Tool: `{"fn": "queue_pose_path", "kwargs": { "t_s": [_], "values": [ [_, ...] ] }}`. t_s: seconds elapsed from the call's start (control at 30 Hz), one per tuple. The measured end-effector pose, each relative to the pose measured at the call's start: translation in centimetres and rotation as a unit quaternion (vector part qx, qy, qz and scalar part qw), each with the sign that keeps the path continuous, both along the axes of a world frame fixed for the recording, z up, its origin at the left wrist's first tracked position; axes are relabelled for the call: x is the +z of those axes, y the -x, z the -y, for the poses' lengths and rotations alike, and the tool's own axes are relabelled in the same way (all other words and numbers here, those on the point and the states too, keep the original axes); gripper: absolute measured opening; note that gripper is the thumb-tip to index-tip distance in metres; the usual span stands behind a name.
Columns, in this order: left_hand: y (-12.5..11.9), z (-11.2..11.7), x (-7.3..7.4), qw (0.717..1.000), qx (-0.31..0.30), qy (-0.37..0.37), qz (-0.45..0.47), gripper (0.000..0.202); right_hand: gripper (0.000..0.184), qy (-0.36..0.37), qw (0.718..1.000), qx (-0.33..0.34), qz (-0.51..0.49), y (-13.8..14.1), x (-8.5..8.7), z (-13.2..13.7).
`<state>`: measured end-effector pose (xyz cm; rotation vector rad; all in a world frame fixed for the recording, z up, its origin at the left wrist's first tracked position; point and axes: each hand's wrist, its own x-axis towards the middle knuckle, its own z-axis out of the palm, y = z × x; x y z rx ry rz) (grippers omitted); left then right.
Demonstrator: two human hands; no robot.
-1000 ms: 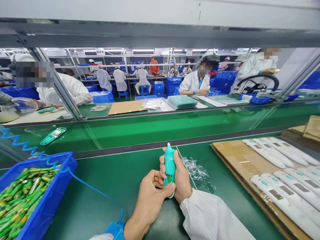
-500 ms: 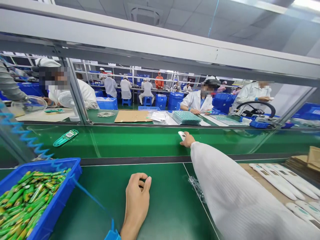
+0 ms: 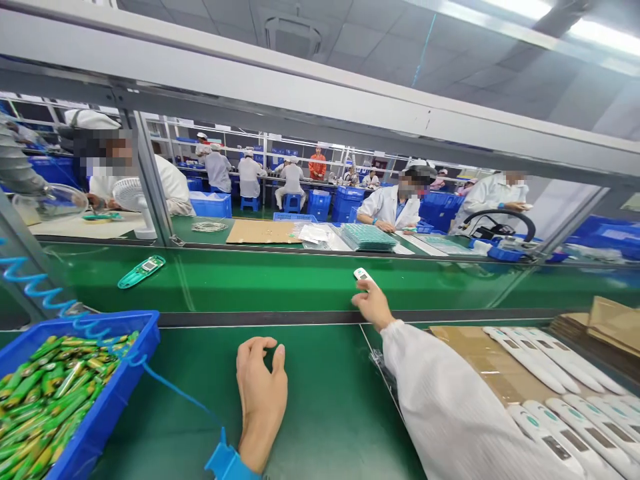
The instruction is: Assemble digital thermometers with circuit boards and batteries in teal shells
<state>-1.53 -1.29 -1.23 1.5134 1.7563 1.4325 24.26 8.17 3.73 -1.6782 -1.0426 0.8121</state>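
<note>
On the green conveyor belt (image 3: 280, 283) lies a white handheld device (image 3: 362, 274) with a small dark window. Just behind it, my right hand (image 3: 374, 303) reaches over the belt's near edge, fingers parted; its fingertips are close to the device's near end, which they partly cover. My left hand (image 3: 263, 380) hovers over or rests on the green worktop (image 3: 190, 427), fingers loosely curved and thumb apart, holding nothing. A blue wrist strap (image 3: 227, 460) with a coiled cord is on that wrist.
A blue bin (image 3: 153, 333) of green batteries (image 3: 55, 400) stands at left. A teal device shell (image 3: 142, 272) rides on the belt. More white devices (image 3: 530, 360) lie in rows on cardboard (image 3: 463, 343) at right. Several co-workers sit beyond the belt.
My right hand has drawn back slightly from the white device and its fingers have opened, leaving it on the belt. The teal shell has moved right. My left thumb and fingers have spread a little.
</note>
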Motion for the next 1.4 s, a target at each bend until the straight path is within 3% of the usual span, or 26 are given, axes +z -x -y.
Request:
{"fn": "queue_pose_path", "kwargs": {
  "t_s": [0.13,0.23,0.33,0.4,0.53,0.77,1.4],
  "values": [
    [1.2,-1.0,-0.7,0.999,0.010,0.028,-0.043,0.022,0.058,0.019,0.974,0.131,-0.186,5.9,-2.0,6.7],
    [0.9,-0.9,-1.1,0.995,-0.001,0.021,-0.096,0.018,0.055,0.031,0.930,0.171,-0.323,9.1,-3.5,10.6],
    [-1.0,0.6,-0.9,0.986,-0.049,-0.020,-0.161,0.015,0.054,0.018,0.876,0.203,-0.438,10.4,-4.2,12.3],
    [-2.5,2.0,-0.6,0.979,-0.107,-0.034,-0.172,0.022,0.054,0.006,0.860,0.211,-0.464,10.3,-4.3,12.5],
    [-3.7,3.4,-0.2,0.969,-0.164,-0.038,-0.180,0.028,0.054,-0.001,0.857,0.180,-0.483,9.5,-4.3,12.1],
    [-2.2,2.1,-0.1,0.972,-0.137,-0.020,-0.191,0.021,0.058,0.003,0.861,0.185,-0.473,9.5,-4.3,12.0],
    [-2.8,2.7,0.8,0.974,-0.136,-0.012,-0.179,0.018,0.051,0.022,0.860,0.182,-0.477,9.3,-3.3,12.3]
  ]
}}
